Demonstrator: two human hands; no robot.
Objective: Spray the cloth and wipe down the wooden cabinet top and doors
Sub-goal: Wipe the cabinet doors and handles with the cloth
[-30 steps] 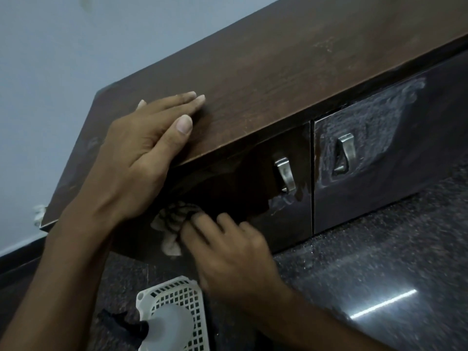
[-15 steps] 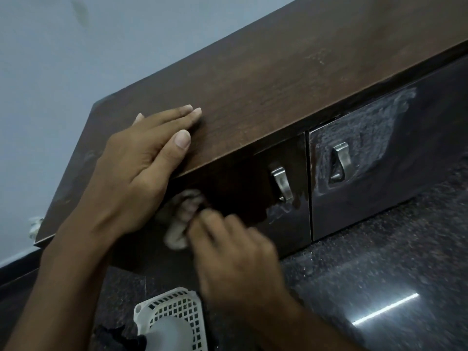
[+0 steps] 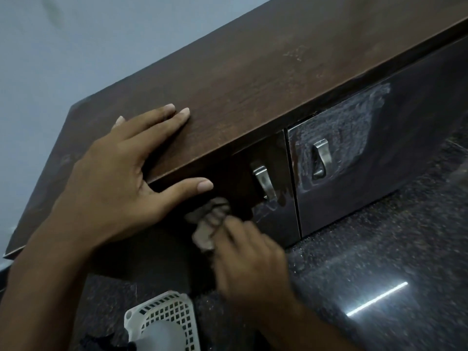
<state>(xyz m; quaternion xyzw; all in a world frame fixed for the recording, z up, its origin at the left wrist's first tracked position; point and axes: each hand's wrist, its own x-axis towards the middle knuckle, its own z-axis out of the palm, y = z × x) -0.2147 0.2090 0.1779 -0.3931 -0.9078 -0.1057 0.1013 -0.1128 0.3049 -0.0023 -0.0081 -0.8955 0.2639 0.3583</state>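
Since a moment ago my left thumb has dropped below the dark brown wooden cabinet top (image 3: 253, 79), left hand (image 3: 114, 183) fingers spread flat, while my right hand (image 3: 250, 259) fingers pinch the crumpled pale cloth (image 3: 206, 224) against the near-left glossy dark door (image 3: 273, 219).

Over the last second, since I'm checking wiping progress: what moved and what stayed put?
The left hand dropped its thumb off the brown wooden cabinet top onto the front edge. The right hand shifted the crumpled pale cloth slightly rightward across the dark left door. The cloth stays gripped; the white plastic basket hasn't moved.
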